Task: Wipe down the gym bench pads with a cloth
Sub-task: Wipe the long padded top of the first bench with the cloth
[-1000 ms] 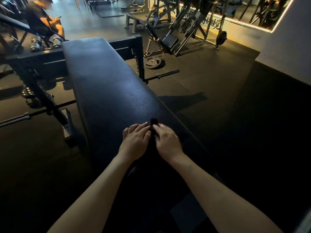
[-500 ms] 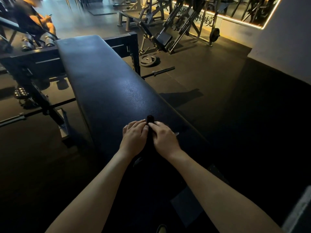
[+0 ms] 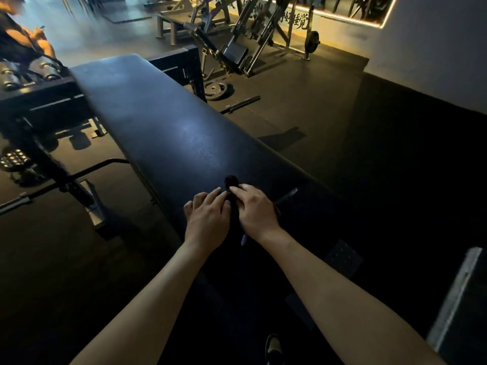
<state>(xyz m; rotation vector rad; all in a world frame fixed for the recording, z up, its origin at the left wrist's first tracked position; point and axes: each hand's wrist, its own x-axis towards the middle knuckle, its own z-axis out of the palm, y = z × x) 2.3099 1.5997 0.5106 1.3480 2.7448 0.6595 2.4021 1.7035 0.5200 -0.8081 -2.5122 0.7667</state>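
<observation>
A long black bench pad [image 3: 147, 119] runs from the upper left down toward me. Near its close end both hands lie side by side on a dark cloth [image 3: 232, 181], which shows only as a small rounded bit beyond the fingertips and a dark strip between the hands. My left hand [image 3: 207, 217] lies palm down with fingers bent over the cloth. My right hand [image 3: 255, 209] lies palm down beside it, fingertips on the cloth. The light is too dim to tell whether either hand grips the cloth or only presses on it.
A dark rack frame [image 3: 39, 111] with a barbell [image 3: 15, 202] stands left of the bench. A weight plate [image 3: 215, 88] and a bar [image 3: 243, 104] lie on the floor to the right. Machines [image 3: 237, 35] line the back. A person [image 3: 18, 40] sits at far left.
Both hands have stayed together on the cloth, near the close end of the pad. The view has tilted down a little, showing a shoe at the bottom edge.
</observation>
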